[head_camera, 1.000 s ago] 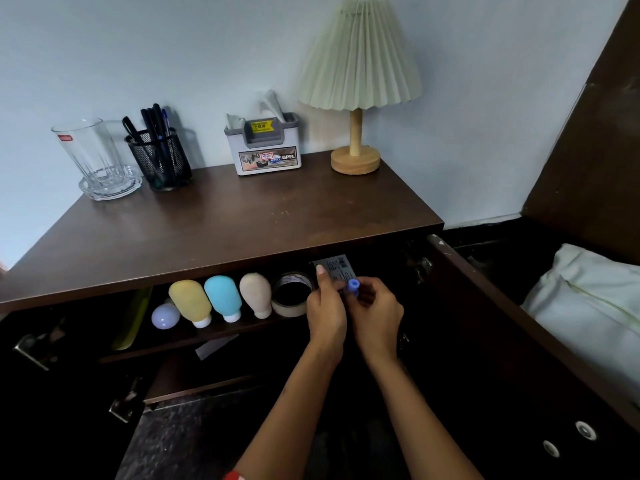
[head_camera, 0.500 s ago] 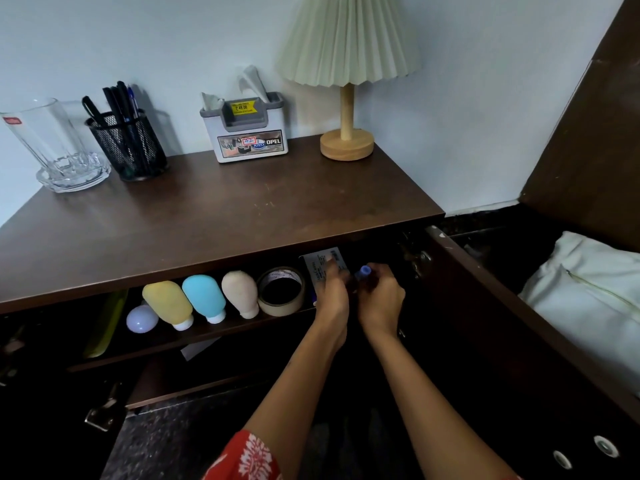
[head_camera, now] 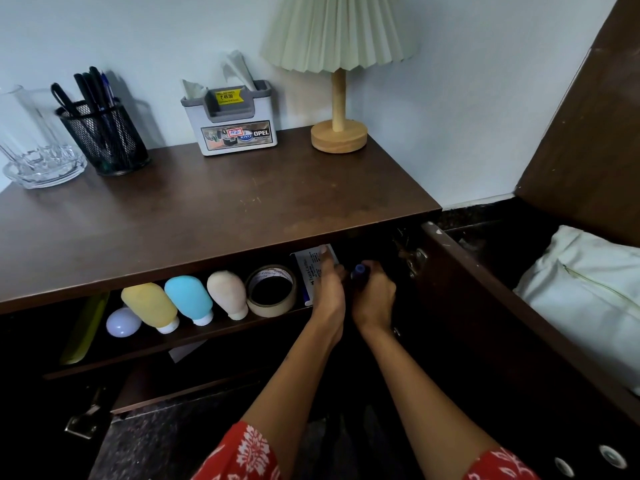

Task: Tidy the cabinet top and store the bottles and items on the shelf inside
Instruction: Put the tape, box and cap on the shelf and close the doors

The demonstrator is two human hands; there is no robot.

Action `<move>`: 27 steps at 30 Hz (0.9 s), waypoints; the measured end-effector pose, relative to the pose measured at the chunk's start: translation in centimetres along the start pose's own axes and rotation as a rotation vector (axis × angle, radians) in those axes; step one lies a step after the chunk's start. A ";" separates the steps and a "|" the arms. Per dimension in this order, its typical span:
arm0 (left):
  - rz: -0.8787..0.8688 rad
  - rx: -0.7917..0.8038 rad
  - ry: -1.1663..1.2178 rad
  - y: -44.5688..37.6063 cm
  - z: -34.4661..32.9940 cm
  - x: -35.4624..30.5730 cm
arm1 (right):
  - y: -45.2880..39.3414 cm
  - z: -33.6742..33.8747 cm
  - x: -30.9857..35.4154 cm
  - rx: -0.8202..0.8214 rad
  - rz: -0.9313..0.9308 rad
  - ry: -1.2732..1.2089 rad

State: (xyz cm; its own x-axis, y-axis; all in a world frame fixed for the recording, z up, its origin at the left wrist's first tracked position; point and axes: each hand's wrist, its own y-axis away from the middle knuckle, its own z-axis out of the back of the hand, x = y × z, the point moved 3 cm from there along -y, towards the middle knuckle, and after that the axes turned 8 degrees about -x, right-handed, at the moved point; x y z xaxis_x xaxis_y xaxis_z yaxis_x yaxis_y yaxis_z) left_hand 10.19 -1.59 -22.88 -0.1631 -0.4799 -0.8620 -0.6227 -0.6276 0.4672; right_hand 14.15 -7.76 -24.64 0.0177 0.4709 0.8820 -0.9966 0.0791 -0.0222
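Note:
On the shelf point(head_camera: 194, 341) under the cabinet top stand a yellow bottle point(head_camera: 149, 305), a blue bottle point(head_camera: 188, 297) and a beige bottle point(head_camera: 227, 293), caps toward me, with a white bulb point(head_camera: 122, 322) at their left and a tape roll point(head_camera: 271, 290) at their right. My left hand point(head_camera: 329, 289) holds a small white printed box point(head_camera: 310, 268) upright beside the tape roll. My right hand point(head_camera: 374, 296) grips a small dark item with a blue cap point(head_camera: 359, 270) just right of the box, inside the dark cabinet.
The brown cabinet top point(head_camera: 207, 209) carries a glass jar point(head_camera: 31, 147), a mesh pen holder point(head_camera: 104, 136), a white tissue organiser point(head_camera: 235, 123) and a lamp point(head_camera: 339, 98). The open cabinet door point(head_camera: 502, 306) stands at my right, with a white pillow point(head_camera: 588, 296) beyond it. A green flat thing point(head_camera: 85, 327) leans at the shelf's left.
Both hands have moved forward and deeper onto the shelf with the box and the blue-capped item. My view has shifted closer to the cabinet.

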 end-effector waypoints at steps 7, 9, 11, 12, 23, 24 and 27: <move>-0.009 0.009 -0.013 -0.9 -0.5 0.5 | -0.6 -0.1 -0.3 -0.005 0.024 0.112; -0.008 0.019 -0.014 -1.1 -0.6 0.5 | -0.7 0.0 -0.4 0.002 0.019 0.109; -0.003 0.031 -0.014 -1.3 -0.7 0.7 | -0.7 0.0 -0.3 0.010 0.020 0.116; 0.001 0.031 -0.012 -1.3 -0.8 0.7 | -0.6 0.0 -0.3 0.013 0.027 0.122; -0.015 0.027 -0.023 -0.7 -0.9 0.5 | -0.2 -0.1 -0.4 -0.001 0.084 0.124; -0.017 0.023 -0.019 -0.6 -0.9 0.5 | -0.2 -0.1 -0.3 -0.002 0.077 0.121; -0.024 0.013 -0.008 -0.4 -0.8 0.3 | -0.3 0.0 0.0 0.001 0.062 0.114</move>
State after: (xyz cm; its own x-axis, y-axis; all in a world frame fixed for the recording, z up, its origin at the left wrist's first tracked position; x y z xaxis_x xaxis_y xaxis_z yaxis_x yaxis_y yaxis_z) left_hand 10.97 -1.96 -23.18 -0.1534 -0.4598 -0.8747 -0.6368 -0.6308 0.4433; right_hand 14.41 -7.83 -24.63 -0.0353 0.5715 0.8199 -0.9962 0.0454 -0.0746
